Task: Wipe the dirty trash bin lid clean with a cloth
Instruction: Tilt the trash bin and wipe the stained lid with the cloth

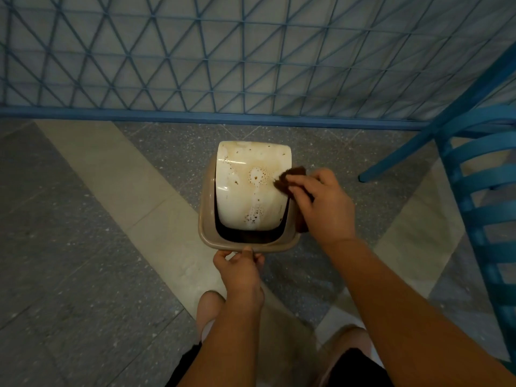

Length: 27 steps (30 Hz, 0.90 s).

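Speckled grey and cream floor (83,219) carried everything, and we took the trash bin (205,219) as our landmark: it stood upright on the floor just ahead of our feet, with a blue lattice fence (195,65) beyond it and a blue chair (474,169) to its right. Across the bin's top sat the cream swing lid (245,191), its long axis running straight away from us, brown spatter strewn down its middle and near end. Our right hand (324,202) lay at the lid's right edge, fingers closed around a dark brown cloth (290,177) that touched the lid. Our left hand (240,263) pinched the bin's near rim, steadying it. We judged the right hand nearer the dirt, so the stroke would run leftward across the lid.
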{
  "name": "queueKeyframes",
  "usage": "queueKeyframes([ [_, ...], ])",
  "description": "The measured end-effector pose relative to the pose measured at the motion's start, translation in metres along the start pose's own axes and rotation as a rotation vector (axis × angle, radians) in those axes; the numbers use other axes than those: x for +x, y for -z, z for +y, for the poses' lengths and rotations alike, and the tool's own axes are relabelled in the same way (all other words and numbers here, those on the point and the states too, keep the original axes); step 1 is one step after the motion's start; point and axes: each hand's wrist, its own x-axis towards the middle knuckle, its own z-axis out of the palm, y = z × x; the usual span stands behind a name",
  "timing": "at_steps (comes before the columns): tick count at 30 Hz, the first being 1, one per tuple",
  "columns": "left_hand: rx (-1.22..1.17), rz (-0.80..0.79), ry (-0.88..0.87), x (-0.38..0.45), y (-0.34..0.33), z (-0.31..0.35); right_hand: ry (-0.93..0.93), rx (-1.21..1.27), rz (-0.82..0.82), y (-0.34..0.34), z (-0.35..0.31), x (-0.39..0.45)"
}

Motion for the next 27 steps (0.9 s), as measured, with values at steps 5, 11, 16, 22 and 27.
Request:
queueKeyframes([
  [5, -0.018, 0.015, -0.003, 0.001, 0.0, 0.0, 0.046, 0.054, -0.093, -0.016, 0.004, -0.06],
  [11, -0.02, 0.007, -0.015, 0.0, 0.0, 0.001, 0.199, -0.059, -0.245, -0.022, 0.018, -0.08],
  [16, 0.011, -0.017, -0.012, 0.005, 0.004, 0.002, 0.073, -0.009, -0.115, 0.004, 0.012, -0.026],
  [22, 0.046, -0.025, -0.035, 0.01, 0.006, 0.007, -0.126, 0.096, -0.003, 0.004, -0.001, 0.01],
  [27, 0.024, -0.02, -0.011, 0.014, 0.004, 0.011, -0.129, 0.158, -0.021, -0.016, 0.001, -0.069],
])
